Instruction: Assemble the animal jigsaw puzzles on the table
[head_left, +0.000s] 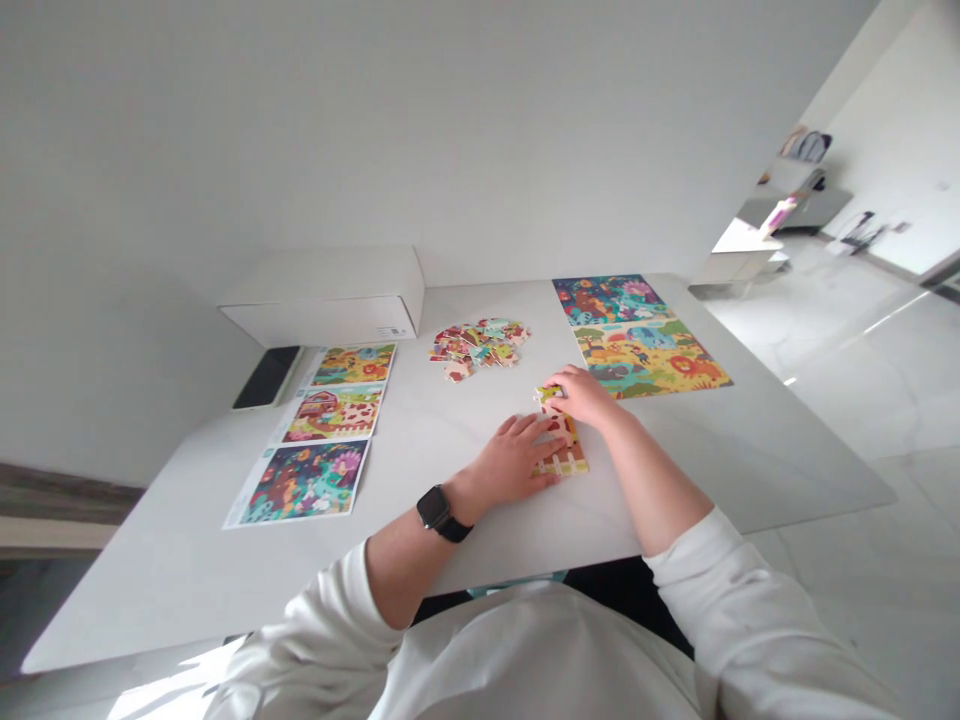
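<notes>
A person in white sleeves sits at a white desk (420, 440). A small, partly joined cardboard jigsaw patch (568, 460) lies between the middle of the desk and its near edge. It shows warm red, orange and cream colours, with a pale fence-like strip along its near side.

The left hand (517, 462), with a black wristwatch (442, 513) on the wrist, lies flat and open on the patch. The right hand (583, 393) has its fingers curled together on a small yellow-green jigsaw piece (546, 393) at the far edge of the patch.

The fitting looks likely to go best with the left palm pressing down so the patch cannot slide. The piece should be lowered level, with tabs matched to gaps, and not forced.

A heap of loose colourful jigsaw pieces (480, 345) sits toward the far edge. Two finished bright animal jigsaws (637, 335) fill the far right corner. Three printed picture cards (334, 425) run along the left side. A long white cardboard box (330, 295) stands at the far left corner.
</notes>
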